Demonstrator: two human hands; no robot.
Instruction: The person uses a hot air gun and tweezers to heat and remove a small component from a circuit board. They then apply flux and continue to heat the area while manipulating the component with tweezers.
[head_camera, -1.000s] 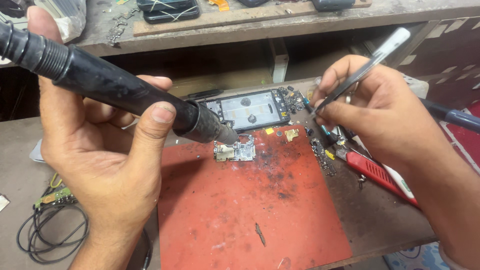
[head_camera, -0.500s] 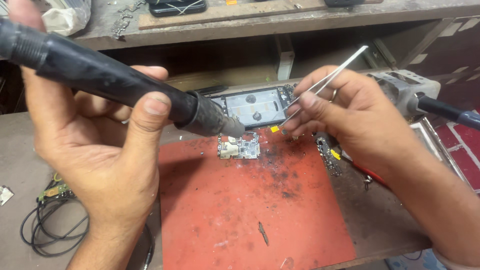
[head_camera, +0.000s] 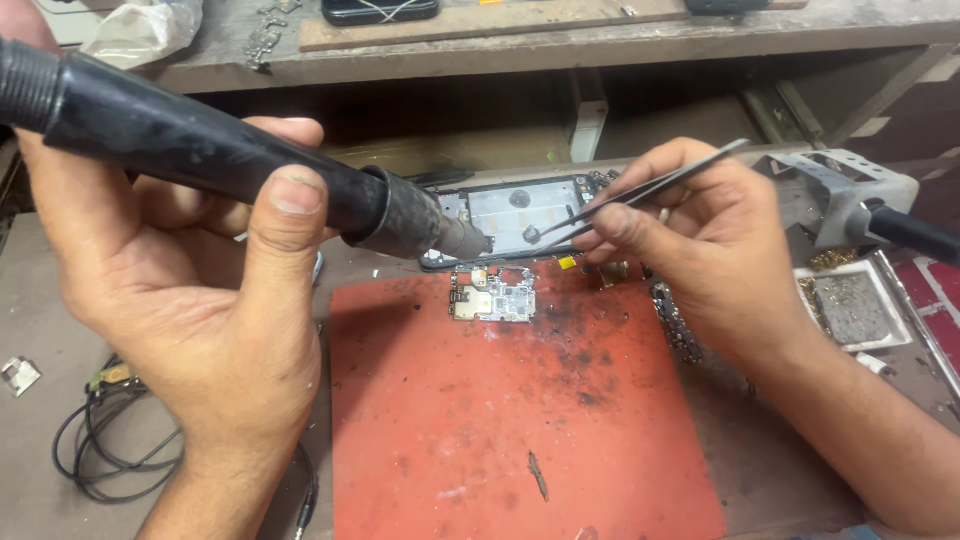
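While the opened phone frame lies at the far edge of the red work mat, a small circuit board is seen already lifted out and lying on the mat just in front of it. The hot-air handpiece is clenched in the left hand, its nozzle held over the frame; fine tweezers are pinched in the right hand, tips inside the frame. Work there appears unfinished. Open room is left on the near mat; the right side is crowded by a tool stand.
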